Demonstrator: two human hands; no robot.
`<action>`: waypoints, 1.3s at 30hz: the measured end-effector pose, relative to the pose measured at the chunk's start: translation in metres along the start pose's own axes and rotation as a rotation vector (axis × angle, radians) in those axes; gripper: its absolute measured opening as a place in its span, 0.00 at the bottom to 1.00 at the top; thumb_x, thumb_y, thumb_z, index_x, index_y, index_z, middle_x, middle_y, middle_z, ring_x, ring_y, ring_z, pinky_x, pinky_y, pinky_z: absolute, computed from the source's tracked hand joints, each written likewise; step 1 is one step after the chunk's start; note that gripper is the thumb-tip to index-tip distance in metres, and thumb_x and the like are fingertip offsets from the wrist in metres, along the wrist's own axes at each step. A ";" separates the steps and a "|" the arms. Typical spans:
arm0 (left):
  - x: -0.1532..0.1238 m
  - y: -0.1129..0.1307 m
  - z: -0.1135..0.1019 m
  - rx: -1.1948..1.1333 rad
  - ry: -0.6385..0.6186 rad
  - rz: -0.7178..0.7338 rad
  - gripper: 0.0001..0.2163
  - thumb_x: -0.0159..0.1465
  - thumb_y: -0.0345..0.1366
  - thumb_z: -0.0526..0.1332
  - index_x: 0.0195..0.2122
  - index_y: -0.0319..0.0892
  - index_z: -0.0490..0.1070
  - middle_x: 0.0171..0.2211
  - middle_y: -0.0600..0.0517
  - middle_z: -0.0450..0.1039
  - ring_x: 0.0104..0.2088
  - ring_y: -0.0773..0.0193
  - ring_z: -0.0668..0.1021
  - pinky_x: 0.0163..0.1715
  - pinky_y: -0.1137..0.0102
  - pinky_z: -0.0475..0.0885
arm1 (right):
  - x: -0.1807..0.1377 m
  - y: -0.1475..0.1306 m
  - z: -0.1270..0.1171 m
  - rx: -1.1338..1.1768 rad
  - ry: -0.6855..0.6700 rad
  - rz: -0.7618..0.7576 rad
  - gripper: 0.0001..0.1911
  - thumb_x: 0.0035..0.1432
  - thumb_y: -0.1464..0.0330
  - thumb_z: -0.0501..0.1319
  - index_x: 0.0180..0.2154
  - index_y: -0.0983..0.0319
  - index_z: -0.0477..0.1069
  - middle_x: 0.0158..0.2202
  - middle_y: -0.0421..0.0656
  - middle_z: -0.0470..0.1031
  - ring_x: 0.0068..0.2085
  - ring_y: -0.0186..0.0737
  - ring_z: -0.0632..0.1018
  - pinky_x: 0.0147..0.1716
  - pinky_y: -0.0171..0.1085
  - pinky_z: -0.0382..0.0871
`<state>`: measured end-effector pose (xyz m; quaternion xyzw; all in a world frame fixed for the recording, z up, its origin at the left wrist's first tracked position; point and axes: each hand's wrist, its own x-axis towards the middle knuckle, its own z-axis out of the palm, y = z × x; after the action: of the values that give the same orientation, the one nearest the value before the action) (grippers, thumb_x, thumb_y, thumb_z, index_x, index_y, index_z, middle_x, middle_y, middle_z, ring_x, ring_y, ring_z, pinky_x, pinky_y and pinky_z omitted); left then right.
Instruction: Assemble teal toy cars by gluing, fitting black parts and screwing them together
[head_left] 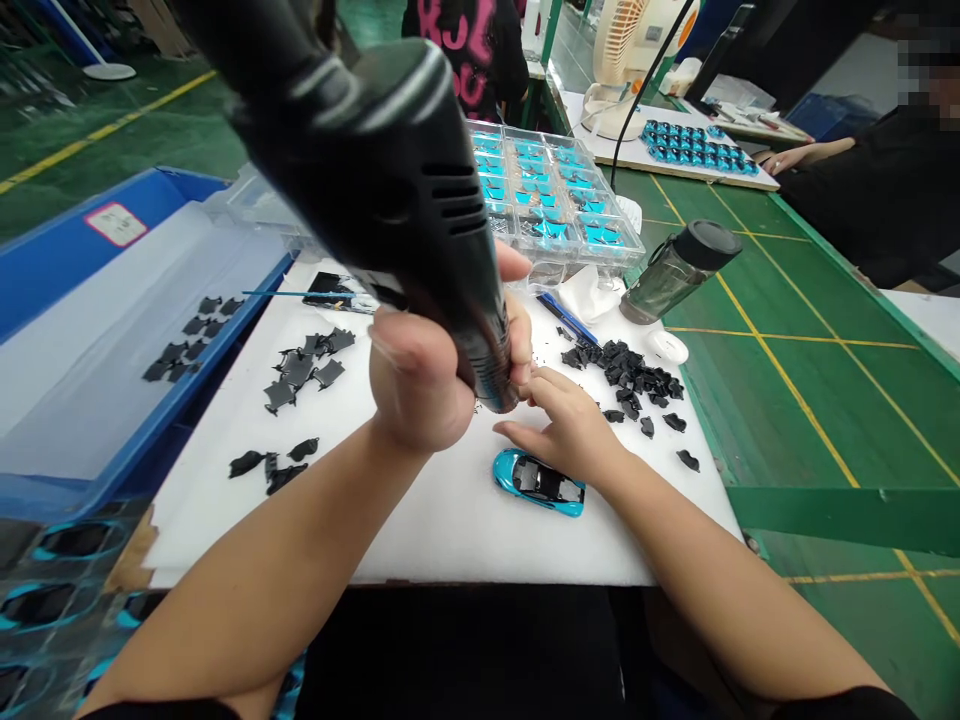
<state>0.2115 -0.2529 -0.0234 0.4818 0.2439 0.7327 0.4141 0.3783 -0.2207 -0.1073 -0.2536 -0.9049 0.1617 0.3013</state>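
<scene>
While the desk (442, 540) is reached across, the black tool (405, 170) is encircled by the left grip (420, 385), seemingly for steadiness; what, if anything, the half-curled right grip (574, 420) holds cannot be told. Near right, the toy car (538, 482) is laid.

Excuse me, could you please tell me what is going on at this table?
A person's left hand grips a black tool, its lower end pointing down at the table. The right hand is beside that end; whether its fingers hold anything is hard to see. A blue toy car lies on the table close to the right hand. Loose black pieces are heaped to the right, and a clear box of blue parts stands at the back.
</scene>
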 end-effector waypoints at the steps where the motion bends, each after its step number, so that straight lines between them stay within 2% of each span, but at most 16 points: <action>1: 0.000 -0.002 -0.001 0.006 -0.004 0.005 0.38 0.49 0.75 0.50 0.38 0.44 0.73 0.17 0.55 0.67 0.16 0.66 0.71 0.15 0.70 0.65 | 0.000 0.001 -0.004 0.007 -0.020 0.008 0.16 0.57 0.62 0.70 0.43 0.60 0.68 0.38 0.46 0.74 0.37 0.44 0.74 0.36 0.41 0.70; 4: 0.004 -0.006 -0.003 0.016 -0.032 0.018 0.34 0.52 0.72 0.55 0.41 0.44 0.72 0.19 0.56 0.68 0.17 0.66 0.72 0.16 0.71 0.66 | 0.005 0.003 -0.018 0.023 -0.013 0.065 0.24 0.53 0.59 0.72 0.47 0.61 0.67 0.40 0.46 0.74 0.38 0.45 0.74 0.37 0.42 0.70; 9: 0.021 -0.008 0.006 0.145 -0.077 0.104 0.22 0.60 0.56 0.64 0.44 0.43 0.71 0.23 0.55 0.70 0.22 0.66 0.74 0.24 0.69 0.71 | 0.017 -0.006 -0.050 -0.004 0.097 0.222 0.16 0.59 0.62 0.66 0.46 0.62 0.70 0.36 0.45 0.75 0.35 0.43 0.75 0.36 0.42 0.70; 13: 0.039 -0.004 0.020 0.372 -0.103 0.209 0.15 0.62 0.43 0.66 0.46 0.44 0.68 0.38 0.52 0.72 0.37 0.62 0.79 0.39 0.66 0.74 | 0.003 -0.023 -0.065 -0.027 0.050 0.283 0.14 0.62 0.61 0.64 0.45 0.62 0.71 0.38 0.46 0.76 0.36 0.44 0.76 0.36 0.43 0.71; 16: 0.053 -0.003 0.029 0.470 -0.130 0.252 0.17 0.63 0.39 0.65 0.50 0.42 0.65 0.48 0.51 0.70 0.46 0.60 0.77 0.48 0.66 0.73 | -0.028 -0.037 -0.057 -0.045 -0.102 0.304 0.17 0.60 0.59 0.66 0.47 0.62 0.71 0.41 0.50 0.77 0.40 0.49 0.77 0.39 0.47 0.73; 20: 0.068 -0.004 0.037 0.458 -0.138 0.369 0.22 0.56 0.33 0.70 0.49 0.44 0.64 0.45 0.54 0.71 0.48 0.65 0.76 0.53 0.71 0.71 | -0.067 -0.045 -0.030 -0.117 -0.210 0.288 0.33 0.50 0.57 0.73 0.53 0.65 0.68 0.48 0.57 0.73 0.48 0.59 0.75 0.46 0.55 0.72; 22: 0.066 -0.002 0.037 0.476 -0.149 0.342 0.21 0.58 0.34 0.70 0.49 0.45 0.65 0.46 0.54 0.71 0.48 0.65 0.76 0.53 0.71 0.71 | -0.077 -0.044 -0.019 -0.143 -0.195 0.301 0.30 0.51 0.59 0.73 0.52 0.65 0.70 0.47 0.56 0.73 0.46 0.58 0.74 0.45 0.55 0.72; 25: 0.047 0.004 0.032 0.607 -0.094 0.249 0.21 0.61 0.40 0.69 0.53 0.46 0.66 0.56 0.55 0.68 0.57 0.63 0.72 0.52 0.71 0.72 | -0.081 -0.039 -0.010 -0.126 -0.133 0.296 0.25 0.54 0.59 0.71 0.49 0.64 0.71 0.45 0.54 0.73 0.44 0.55 0.74 0.43 0.53 0.71; 28: 0.013 0.005 0.016 0.672 0.083 0.284 0.17 0.64 0.40 0.67 0.52 0.50 0.67 0.53 0.58 0.70 0.53 0.66 0.74 0.50 0.70 0.73 | -0.083 -0.036 -0.007 -0.075 -0.033 0.238 0.24 0.56 0.59 0.69 0.49 0.65 0.69 0.45 0.54 0.74 0.44 0.54 0.75 0.42 0.51 0.71; 29: 0.001 0.004 0.009 0.675 0.085 0.290 0.14 0.65 0.40 0.65 0.51 0.50 0.69 0.49 0.58 0.71 0.47 0.67 0.76 0.45 0.69 0.74 | -0.084 -0.036 -0.007 -0.058 0.007 0.216 0.24 0.57 0.60 0.68 0.50 0.65 0.68 0.45 0.55 0.74 0.44 0.54 0.75 0.42 0.51 0.72; 30: -0.011 0.002 0.001 0.690 0.025 0.245 0.09 0.66 0.40 0.63 0.48 0.49 0.72 0.43 0.56 0.73 0.41 0.67 0.77 0.42 0.68 0.75 | -0.085 -0.036 -0.007 -0.045 0.048 0.197 0.23 0.58 0.60 0.68 0.50 0.65 0.67 0.44 0.55 0.75 0.44 0.53 0.76 0.42 0.50 0.72; 31: -0.021 -0.001 -0.008 0.720 -0.083 0.126 0.07 0.67 0.39 0.62 0.45 0.48 0.75 0.38 0.55 0.75 0.39 0.65 0.77 0.43 0.67 0.75 | -0.085 -0.037 -0.007 -0.036 0.088 0.187 0.23 0.58 0.60 0.68 0.50 0.65 0.66 0.44 0.54 0.75 0.44 0.52 0.76 0.41 0.49 0.73; 32: -0.031 -0.003 -0.015 0.752 -0.238 -0.065 0.09 0.66 0.39 0.63 0.47 0.48 0.76 0.39 0.53 0.76 0.41 0.63 0.78 0.46 0.66 0.75 | -0.086 -0.038 -0.008 -0.032 0.123 0.186 0.23 0.58 0.60 0.68 0.50 0.65 0.66 0.43 0.54 0.76 0.43 0.52 0.77 0.41 0.48 0.73; 34: -0.045 -0.008 -0.027 0.683 -0.412 -0.416 0.17 0.66 0.40 0.62 0.56 0.48 0.71 0.50 0.48 0.77 0.47 0.58 0.79 0.50 0.63 0.76 | -0.087 -0.040 -0.008 -0.028 0.171 0.199 0.24 0.58 0.61 0.68 0.51 0.63 0.64 0.42 0.52 0.76 0.42 0.50 0.77 0.40 0.47 0.74; 36: -0.052 -0.010 -0.033 0.585 -0.520 -0.690 0.25 0.67 0.42 0.62 0.64 0.49 0.62 0.61 0.45 0.69 0.56 0.53 0.76 0.55 0.60 0.75 | -0.087 -0.041 -0.009 -0.019 0.196 0.207 0.25 0.58 0.61 0.68 0.52 0.62 0.63 0.42 0.52 0.77 0.41 0.50 0.78 0.39 0.47 0.75; 39: -0.054 -0.010 -0.032 0.521 -0.600 -0.912 0.28 0.67 0.44 0.61 0.68 0.49 0.57 0.67 0.46 0.62 0.65 0.51 0.68 0.62 0.59 0.70 | -0.087 -0.041 -0.010 0.020 0.220 0.205 0.25 0.60 0.60 0.66 0.54 0.61 0.62 0.42 0.51 0.77 0.40 0.48 0.79 0.37 0.45 0.76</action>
<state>0.1966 -0.2919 -0.0717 0.5999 0.4700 0.2297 0.6054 0.4303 -0.3013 -0.1218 -0.3577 -0.8342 0.1717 0.3831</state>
